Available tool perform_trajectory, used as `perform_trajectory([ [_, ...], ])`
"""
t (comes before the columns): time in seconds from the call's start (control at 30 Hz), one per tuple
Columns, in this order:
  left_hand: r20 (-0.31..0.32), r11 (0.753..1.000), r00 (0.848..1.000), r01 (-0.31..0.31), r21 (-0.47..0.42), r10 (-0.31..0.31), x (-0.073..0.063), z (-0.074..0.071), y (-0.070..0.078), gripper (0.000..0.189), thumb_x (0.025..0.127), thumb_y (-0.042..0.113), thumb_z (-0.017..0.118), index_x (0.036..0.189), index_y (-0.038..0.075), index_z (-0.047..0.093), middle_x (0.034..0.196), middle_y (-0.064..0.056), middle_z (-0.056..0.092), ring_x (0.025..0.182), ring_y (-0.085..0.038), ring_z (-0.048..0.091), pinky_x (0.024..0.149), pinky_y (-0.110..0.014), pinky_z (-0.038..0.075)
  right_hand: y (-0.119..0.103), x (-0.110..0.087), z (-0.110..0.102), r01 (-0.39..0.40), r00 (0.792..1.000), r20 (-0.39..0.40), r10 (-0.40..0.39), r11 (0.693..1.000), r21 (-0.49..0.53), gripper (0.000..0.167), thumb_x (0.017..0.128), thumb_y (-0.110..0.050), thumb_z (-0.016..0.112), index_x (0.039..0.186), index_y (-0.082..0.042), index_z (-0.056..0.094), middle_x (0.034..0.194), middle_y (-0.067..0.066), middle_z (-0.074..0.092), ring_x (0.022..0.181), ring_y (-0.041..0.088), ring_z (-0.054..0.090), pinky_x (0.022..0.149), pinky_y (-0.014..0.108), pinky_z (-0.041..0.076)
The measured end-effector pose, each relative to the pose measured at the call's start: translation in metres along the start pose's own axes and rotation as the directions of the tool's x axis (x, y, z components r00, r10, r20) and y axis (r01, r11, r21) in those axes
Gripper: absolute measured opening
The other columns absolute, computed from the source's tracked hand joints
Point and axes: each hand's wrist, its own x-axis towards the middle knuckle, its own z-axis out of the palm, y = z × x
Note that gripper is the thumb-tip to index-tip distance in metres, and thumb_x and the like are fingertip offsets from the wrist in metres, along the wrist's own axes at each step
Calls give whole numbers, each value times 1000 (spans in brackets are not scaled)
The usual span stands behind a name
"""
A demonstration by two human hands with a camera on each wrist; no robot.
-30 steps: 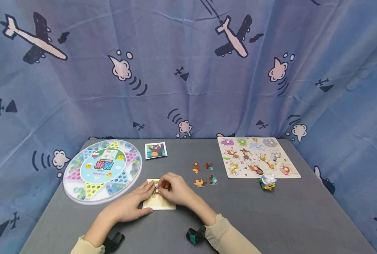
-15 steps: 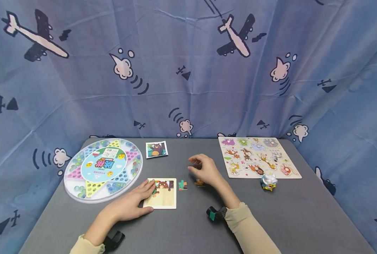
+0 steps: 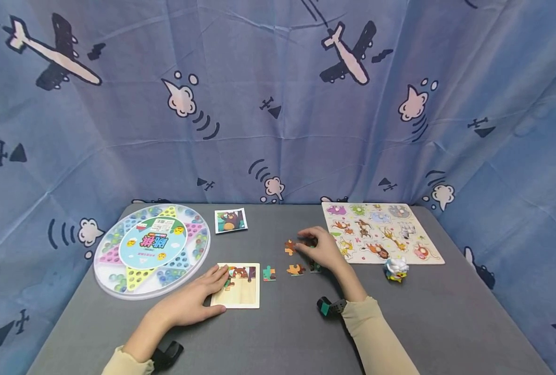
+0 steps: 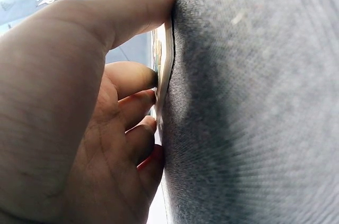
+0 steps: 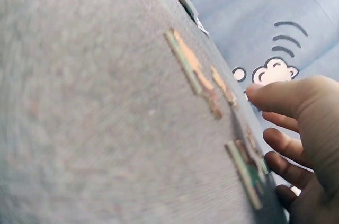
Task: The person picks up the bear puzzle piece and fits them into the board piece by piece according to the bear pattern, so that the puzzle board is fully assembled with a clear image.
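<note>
My left hand rests on the left side of a small wooden puzzle board. In the left wrist view, its thumb and fingertips touch the edge of the board. Bear picture pieces fill the board's top and part of its left side; bare wood shows elsewhere. My right hand hovers over loose jigsaw pieces, fingers loosely bent, gripping nothing that I can see. Near it lie an orange-brown piece, another orange piece and a half-covered green piece. A green piece lies just right of the board.
Behind the board lies a bear picture card. A round Chinese checkers set takes up the left. At the right are an animal peg puzzle and a small white-and-yellow toy figure. A patterned curtain hangs behind the table.
My right hand has left the board and moved right, over the loose pieces, then farther right. The green piece beside the board has come into view. My left hand stays put.
</note>
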Motion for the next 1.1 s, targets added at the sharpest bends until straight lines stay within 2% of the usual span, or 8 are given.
perform_trajectory([
  [0.1, 0, 1000, 1000, 2, -1, -2, 0, 0, -1, 80, 102, 41, 70, 163, 0, 38, 174, -16, 26, 162, -41, 16, 126, -64, 25, 3, 0, 3, 20, 1000, 11, -20, 1000, 1, 32, 92, -17, 84, 119, -1, 77, 115, 17, 71, 102, 32, 67, 91, 51, 56],
  [0.2, 2, 1000, 1000, 5, -1, -5, 0, 1, -2, 80, 102, 42, 69, 163, 1, 37, 174, -15, 25, 162, -41, 16, 126, -64, 25, 8, -1, 5, 48, 999, 20, -47, 998, -39, 32, 92, -20, 84, 119, -4, 78, 117, 15, 72, 109, 33, 66, 95, 52, 54],
  [0.33, 8, 1000, 1000, 4, -11, -4, 1, 2, -3, 81, 102, 43, 69, 164, 1, 37, 175, -15, 24, 163, -41, 15, 127, -64, 24, 11, -5, 6, 58, 998, 43, -54, 993, -99, 34, 92, -25, 83, 121, -8, 79, 123, 15, 70, 118, 37, 60, 102, 58, 47],
  [0.5, 10, 1000, 1000, 11, -21, -11, 1, 3, -4, 81, 103, 45, 68, 164, 3, 36, 175, -14, 24, 163, -40, 14, 127, -64, 24, 10, -6, 8, 69, 996, 68, -59, 987, -143, 35, 92, -29, 83, 122, -12, 79, 127, 15, 67, 121, 39, 55, 101, 64, 40],
  [0.83, -8, 1000, 1000, 0, -9, 0, 0, 2, -5, 80, 103, 41, 69, 164, 2, 36, 175, -12, 24, 163, -40, 15, 127, -63, 25, 6, -3, 10, 97, 994, 65, -86, 978, -185, 25, 95, -26, 82, 117, -13, 81, 125, 15, 67, 117, 38, 55, 96, 61, 41],
  [1.1, -1, 1000, 1000, 9, 0, -9, 2, 2, -6, 79, 103, 41, 69, 164, 4, 37, 175, -14, 25, 163, -39, 15, 127, -62, 25, 6, -3, 12, 116, 991, 85, -100, 972, -205, 23, 98, -24, 78, 118, -12, 78, 126, 16, 66, 123, 40, 54, 96, 62, 39],
])
